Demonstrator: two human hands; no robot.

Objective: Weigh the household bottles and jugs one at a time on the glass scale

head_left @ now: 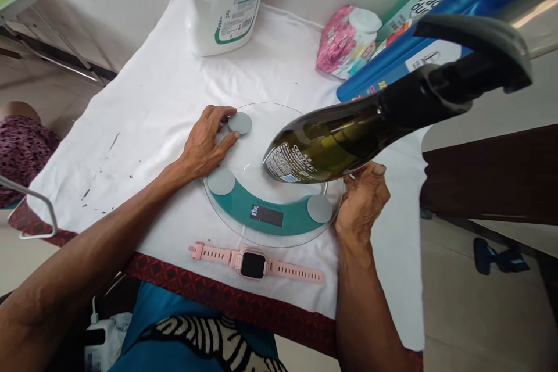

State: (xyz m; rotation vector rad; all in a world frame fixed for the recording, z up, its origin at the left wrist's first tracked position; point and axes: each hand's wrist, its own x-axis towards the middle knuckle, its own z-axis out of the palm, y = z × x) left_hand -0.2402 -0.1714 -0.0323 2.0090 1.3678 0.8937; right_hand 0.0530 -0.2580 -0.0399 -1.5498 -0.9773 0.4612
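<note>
A round glass digital scale [244, 229] with grey discs and a teal band lies on the white cloth. Its small display looks dark. On the glass stands a dark green pump bottle [331, 139] with a black pump head, seen leaning to the right by the camera angle. At the scale's left edge, my left hand [203, 142] has thumb and forefinger apart around the upper grey disc. My right hand [364, 203] is curled at the right edge of the scale, beside the bottle. The bottle hides some of its fingertips.
A pink watch [253, 264] lies in front of the scale. Behind stand a white detergent jug [226, 11], a pink floral pouch [337, 40] and a blue bottle [366, 72]. Slippers [499, 256] lie on the floor at right. Another person's knee [24, 113] shows at left.
</note>
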